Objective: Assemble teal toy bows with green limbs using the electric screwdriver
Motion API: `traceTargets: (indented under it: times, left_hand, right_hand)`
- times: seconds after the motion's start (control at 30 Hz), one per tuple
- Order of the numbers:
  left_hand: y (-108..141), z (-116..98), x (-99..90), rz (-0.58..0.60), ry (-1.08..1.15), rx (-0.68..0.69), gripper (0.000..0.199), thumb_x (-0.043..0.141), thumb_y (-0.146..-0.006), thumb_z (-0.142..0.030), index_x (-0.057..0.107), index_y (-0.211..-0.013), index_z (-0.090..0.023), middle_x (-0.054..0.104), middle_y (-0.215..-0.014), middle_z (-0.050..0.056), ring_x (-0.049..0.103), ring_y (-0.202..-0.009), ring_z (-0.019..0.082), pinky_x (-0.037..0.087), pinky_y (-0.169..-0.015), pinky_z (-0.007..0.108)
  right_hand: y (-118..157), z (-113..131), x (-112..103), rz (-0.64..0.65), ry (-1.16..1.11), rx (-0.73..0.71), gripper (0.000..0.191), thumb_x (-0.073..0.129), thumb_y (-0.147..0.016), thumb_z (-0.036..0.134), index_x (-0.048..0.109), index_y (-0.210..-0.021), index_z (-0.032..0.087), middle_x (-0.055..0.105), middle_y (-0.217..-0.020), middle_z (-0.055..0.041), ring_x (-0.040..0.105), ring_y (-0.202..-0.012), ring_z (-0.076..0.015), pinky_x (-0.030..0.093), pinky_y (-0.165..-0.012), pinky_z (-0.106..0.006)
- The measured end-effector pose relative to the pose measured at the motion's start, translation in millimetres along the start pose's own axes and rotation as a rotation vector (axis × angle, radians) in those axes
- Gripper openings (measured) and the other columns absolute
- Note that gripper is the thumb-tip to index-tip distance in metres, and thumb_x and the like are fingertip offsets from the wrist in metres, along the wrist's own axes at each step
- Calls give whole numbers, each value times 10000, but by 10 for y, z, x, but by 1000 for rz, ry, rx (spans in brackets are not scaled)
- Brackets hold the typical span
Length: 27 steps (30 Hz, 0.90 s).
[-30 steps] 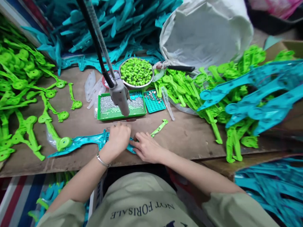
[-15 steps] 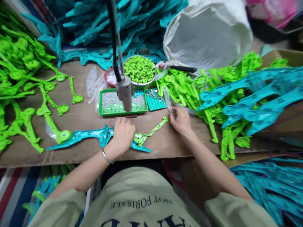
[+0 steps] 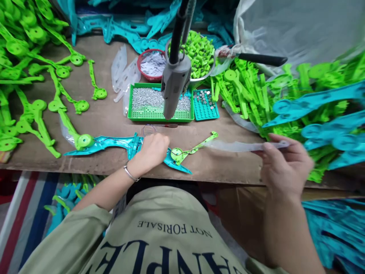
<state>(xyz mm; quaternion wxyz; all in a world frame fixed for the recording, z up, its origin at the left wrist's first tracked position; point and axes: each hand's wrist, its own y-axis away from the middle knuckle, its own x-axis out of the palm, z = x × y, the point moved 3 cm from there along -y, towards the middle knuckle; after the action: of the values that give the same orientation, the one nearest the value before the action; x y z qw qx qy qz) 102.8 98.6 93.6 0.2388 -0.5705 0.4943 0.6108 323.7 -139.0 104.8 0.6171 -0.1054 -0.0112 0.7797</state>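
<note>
My left hand is closed over the middle of a blue plastic bow-shaped part lying on the table; its fingertips are partly hidden. Green plastic arms sit at both ends of this part: one with a round hub on the left, another on the right. Thin wires loop just beyond the hand, near a small screwdriver. Raised at the right, my right hand pinches a long, translucent plastic piece, which points left above the table.
A grey electric screwdriver hangs before a green tray of screws. Beside it are a blue tray with small silver discs, a red basket and a bowl of green pieces. Green parts are heaped at right.
My right hand has moved right and up from the table, carrying the translucent piece, now held nearly level. My left hand stays on the blue part. The view has shifted closer.
</note>
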Motion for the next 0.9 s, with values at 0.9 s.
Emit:
traceTargets:
  times: [0.9]
  left_hand:
    - [554,59,168,-741,510,167,256,577,-976,-109,558,-1221,-181,654,-935,25,628,-750,133,560,-731,278]
  right_hand:
    - [-40,-802,-10,320,-158,616,556,1008,-491,396,697,-918,221,732,-737,35,729,-683,-124,660,-650,-243]
